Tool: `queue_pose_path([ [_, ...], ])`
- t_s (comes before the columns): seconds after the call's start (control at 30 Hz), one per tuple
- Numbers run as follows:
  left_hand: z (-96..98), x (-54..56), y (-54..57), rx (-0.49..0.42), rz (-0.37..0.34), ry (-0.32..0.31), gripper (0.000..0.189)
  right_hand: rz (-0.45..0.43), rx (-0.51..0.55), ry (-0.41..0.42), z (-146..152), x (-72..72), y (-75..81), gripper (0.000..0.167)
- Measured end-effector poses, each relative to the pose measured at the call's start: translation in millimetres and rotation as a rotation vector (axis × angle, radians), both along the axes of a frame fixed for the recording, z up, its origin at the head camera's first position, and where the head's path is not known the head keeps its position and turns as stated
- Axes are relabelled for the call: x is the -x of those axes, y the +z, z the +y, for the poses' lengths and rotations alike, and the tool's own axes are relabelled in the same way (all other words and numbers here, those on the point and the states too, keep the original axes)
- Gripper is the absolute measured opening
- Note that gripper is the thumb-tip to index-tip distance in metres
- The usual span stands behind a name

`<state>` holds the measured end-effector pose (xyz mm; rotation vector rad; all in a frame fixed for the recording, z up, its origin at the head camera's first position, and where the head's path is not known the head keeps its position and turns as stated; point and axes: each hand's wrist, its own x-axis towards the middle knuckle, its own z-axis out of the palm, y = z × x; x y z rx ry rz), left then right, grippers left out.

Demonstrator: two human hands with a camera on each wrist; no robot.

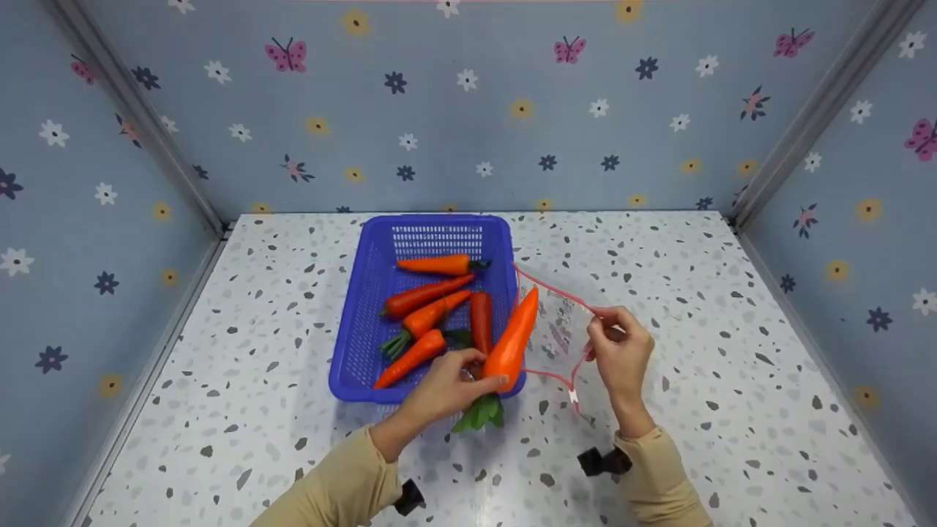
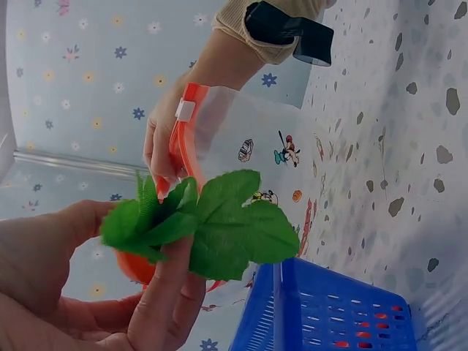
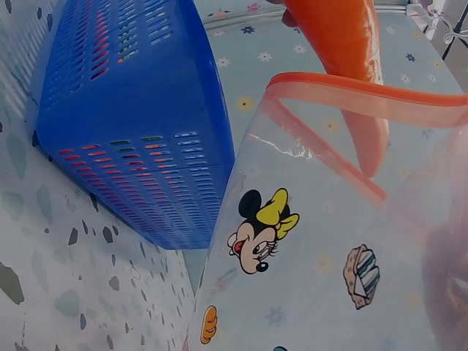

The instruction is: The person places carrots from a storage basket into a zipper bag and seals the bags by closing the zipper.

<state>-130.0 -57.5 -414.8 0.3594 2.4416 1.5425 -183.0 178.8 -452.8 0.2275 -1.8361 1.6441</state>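
My left hand (image 1: 448, 386) pinches an orange carrot (image 1: 514, 337) near its leafy end, its tip pointing away from me and to the right. The carrot's green leaves (image 2: 219, 219) fan out past the fingers in the left wrist view. With my right hand (image 1: 621, 351) I pinch the red zip edge of a clear printed bag (image 1: 560, 322), whose mouth stands spread apart. In the right wrist view the carrot's tip shows through the bag's clear film, just past the red rim. A white slider (image 2: 185, 110) sits on the zip.
A blue plastic basket (image 1: 351, 315) stands left of the bag, under the carrot and my left hand. Several carrots, such as a dark red one (image 1: 428, 295) and an orange one (image 1: 435, 265), lie in it. Flowered panels (image 1: 468, 110) enclose the speckled table (image 1: 732, 351) at the back and sides.
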Motion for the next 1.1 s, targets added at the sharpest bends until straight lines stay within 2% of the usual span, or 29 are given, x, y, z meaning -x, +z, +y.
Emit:
queue_pose_path([
  [0.13,2.8,2.2,1.9,0.047,0.008,-0.015,0.038,0.048,0.082,0.076,12.6,18.4,-33.3,0.013],
  [0.2,4.6,4.4,2.8,0.074,0.002,-0.024,0.040,0.057,0.082,0.087,19.6,27.7,-50.8,0.014],
  [0.3,7.8,8.3,4.6,0.111,-0.008,-0.036,0.041,0.023,0.068,0.079,22.8,30.9,-57.4,0.015],
  [0.37,10.4,11.2,5.7,0.134,-0.010,-0.040,0.041,0.030,0.043,0.059,22.5,30.3,-57.8,0.015],
  [0.4,11.7,12.8,6.5,0.140,-0.010,-0.041,0.041,0.047,0.072,0.081,22.6,30.4,-58.4,0.015],
  [0.43,13.1,14.4,7.3,0.149,-0.010,-0.041,0.041,0.031,0.065,0.067,20.6,27.5,-53.3,0.014],
  [0.47,14.6,16.1,7.9,0.156,-0.006,-0.042,0.041,0.055,0.067,0.069,20.8,28.0,-55.9,0.013],
  [0.53,17.5,19.6,8.9,0.169,0.003,-0.039,0.041,0.048,0.044,0.046,15.6,20.6,-43.4,0.013],
  [0.57,19.0,21.2,9.6,0.174,0.004,-0.037,0.041,0.048,0.047,0.059,17.7,23.3,-51.1,0.013],
  [0.7,24.1,26.7,12.5,0.183,0.000,-0.026,0.044,-0.014,-0.011,0.001,3.4,3.0,-16.2,0.015],
  [0.73,25.5,27.6,13.4,0.182,-0.002,-0.022,0.044,0.001,0.003,0.020,6.5,8.4,-26.5,0.015],
  [0.77,26.9,28.5,14.1,0.179,-0.002,-0.017,0.043,-0.001,0.003,0.017,5.7,7.3,-24.8,0.016],
  [0.8,28.4,29.4,14.5,0.172,0.006,-0.015,0.042,-0.021,-0.024,-0.012,0.1,-1.2,-7.7,0.016],
  [0.93,35.9,33.4,15.6,0.150,0.053,0.010,0.036,-0.021,-0.015,0.002,-0.5,-3.4,-4.5,0.015],
  [0.97,37.8,34.8,15.4,0.144,0.067,0.017,0.035,-0.040,-0.035,-0.018,-5.8,-12.1,11.7,0.015],
  [1.1,46.6,39.4,16.8,0.131,0.080,0.065,0.033,-0.042,-0.026,-0.005,-11.0,-18.9,25.4,0.014],
])
